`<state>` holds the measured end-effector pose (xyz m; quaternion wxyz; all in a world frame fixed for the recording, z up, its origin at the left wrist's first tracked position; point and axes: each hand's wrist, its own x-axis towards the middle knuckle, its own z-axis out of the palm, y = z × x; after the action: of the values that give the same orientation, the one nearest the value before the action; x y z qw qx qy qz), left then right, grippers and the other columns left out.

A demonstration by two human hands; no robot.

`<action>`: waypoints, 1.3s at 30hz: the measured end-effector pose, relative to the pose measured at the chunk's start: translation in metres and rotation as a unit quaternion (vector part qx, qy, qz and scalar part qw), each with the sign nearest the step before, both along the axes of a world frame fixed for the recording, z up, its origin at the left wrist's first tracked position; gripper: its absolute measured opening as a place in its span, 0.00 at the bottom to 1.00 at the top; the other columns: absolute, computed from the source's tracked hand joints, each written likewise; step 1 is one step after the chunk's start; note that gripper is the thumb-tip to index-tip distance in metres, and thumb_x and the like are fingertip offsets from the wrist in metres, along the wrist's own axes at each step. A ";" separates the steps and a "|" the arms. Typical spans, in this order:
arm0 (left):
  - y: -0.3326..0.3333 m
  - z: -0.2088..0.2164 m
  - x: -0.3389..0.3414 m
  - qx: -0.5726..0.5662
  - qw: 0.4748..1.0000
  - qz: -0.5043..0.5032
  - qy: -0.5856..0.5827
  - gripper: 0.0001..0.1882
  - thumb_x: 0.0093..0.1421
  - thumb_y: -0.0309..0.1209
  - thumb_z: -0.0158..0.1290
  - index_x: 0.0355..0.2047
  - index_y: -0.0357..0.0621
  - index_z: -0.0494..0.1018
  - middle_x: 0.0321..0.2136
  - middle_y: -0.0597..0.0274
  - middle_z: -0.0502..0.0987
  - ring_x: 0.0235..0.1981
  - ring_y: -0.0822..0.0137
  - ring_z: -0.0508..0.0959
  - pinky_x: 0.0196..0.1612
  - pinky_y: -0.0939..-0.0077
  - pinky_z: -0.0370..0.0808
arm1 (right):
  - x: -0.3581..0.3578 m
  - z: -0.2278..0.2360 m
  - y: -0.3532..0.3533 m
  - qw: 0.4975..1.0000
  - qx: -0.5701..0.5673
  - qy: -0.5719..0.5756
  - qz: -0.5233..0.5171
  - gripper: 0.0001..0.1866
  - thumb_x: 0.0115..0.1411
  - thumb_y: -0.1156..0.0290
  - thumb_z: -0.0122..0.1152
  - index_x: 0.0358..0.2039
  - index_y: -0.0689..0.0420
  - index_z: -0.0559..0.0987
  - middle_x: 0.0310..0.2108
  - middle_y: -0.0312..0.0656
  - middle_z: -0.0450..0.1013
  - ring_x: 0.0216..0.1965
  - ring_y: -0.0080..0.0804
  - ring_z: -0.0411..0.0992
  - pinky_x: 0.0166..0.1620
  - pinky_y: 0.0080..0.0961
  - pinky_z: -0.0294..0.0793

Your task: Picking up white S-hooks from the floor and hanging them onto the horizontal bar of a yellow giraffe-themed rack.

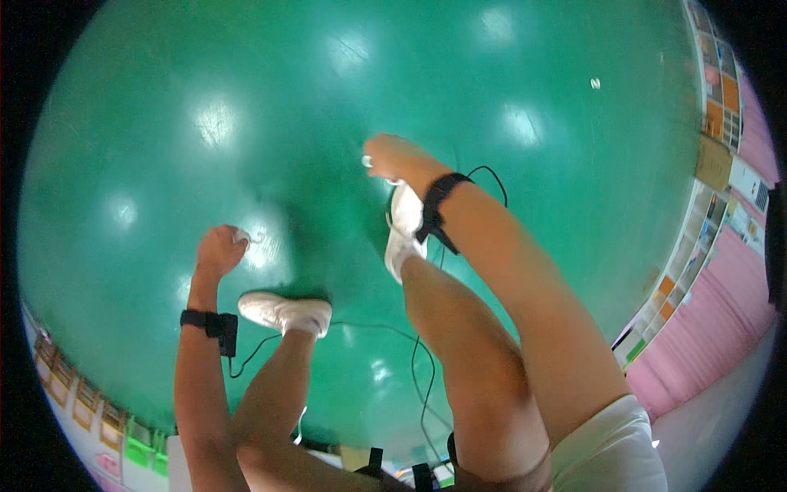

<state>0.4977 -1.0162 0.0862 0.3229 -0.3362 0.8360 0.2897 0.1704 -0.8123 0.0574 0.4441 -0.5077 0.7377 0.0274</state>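
So the containers are all out at the edges: an upper shelf (705,49) on the right with orange and pink stuff in its slots, a cardboard box (714,161) just below it (can't see inside), then a lower shelf (684,242) holding more orange and some smaller bits too blurry to name. Bottom left there's a few green bins (146,444), contents not really readable. Left hand (220,251) is curled up tight, low over the floor (344,98) and out past the left shoe (283,312), with a white wad (240,236) pinched at the fingers and a thin wisp trailing off it. Right hand (400,157) reaches further forward, just beyond the right shoe's toe, also balled up, with a white bit (367,161) poking out by the fingers; can't tell what it is. Both wrists wear black straps. A dark cable (493,172) loops out by the right forearm, and more of it runs between the legs, right around the feet. Right shoe (407,213) is partly behind that forearm. There's also a small white scrap (595,83) on the floor, well apart to the right, and a pink curtain (689,328) beside the shelves.
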 end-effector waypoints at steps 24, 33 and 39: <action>0.039 0.590 -0.079 0.188 0.965 0.174 -0.055 0.16 0.57 0.35 0.46 0.37 0.39 0.78 0.27 0.60 0.79 0.26 0.69 0.76 0.30 0.74 0.74 | -0.081 0.370 0.244 0.838 -0.034 0.036 -0.543 0.16 0.52 0.58 0.62 0.34 0.57 0.78 0.35 0.53 0.76 0.39 0.52 0.74 0.41 0.42 0.75; 0.026 0.671 -0.108 0.072 0.994 0.067 -0.052 0.19 0.55 0.43 0.48 0.38 0.41 0.77 0.24 0.53 0.78 0.27 0.61 0.79 0.36 0.67 0.75 | -0.191 0.526 0.201 0.878 -0.079 -0.021 -0.472 0.16 0.52 0.61 0.61 0.38 0.58 0.77 0.33 0.52 0.77 0.35 0.51 0.76 0.40 0.42 0.75; -0.024 0.625 -0.084 0.016 1.000 0.012 -0.013 0.21 0.55 0.46 0.48 0.41 0.46 0.77 0.37 0.49 0.79 0.41 0.48 0.78 0.45 0.57 0.74 | -0.195 0.623 0.188 0.955 -0.048 0.038 -0.292 0.18 0.55 0.58 0.57 0.42 0.55 0.77 0.34 0.50 0.77 0.37 0.49 0.76 0.43 0.43 0.75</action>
<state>0.4137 -1.0404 0.7116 0.3354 -0.3443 0.8230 0.3028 -0.0242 -0.6247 0.6804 0.3796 -0.2897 0.8705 -0.1194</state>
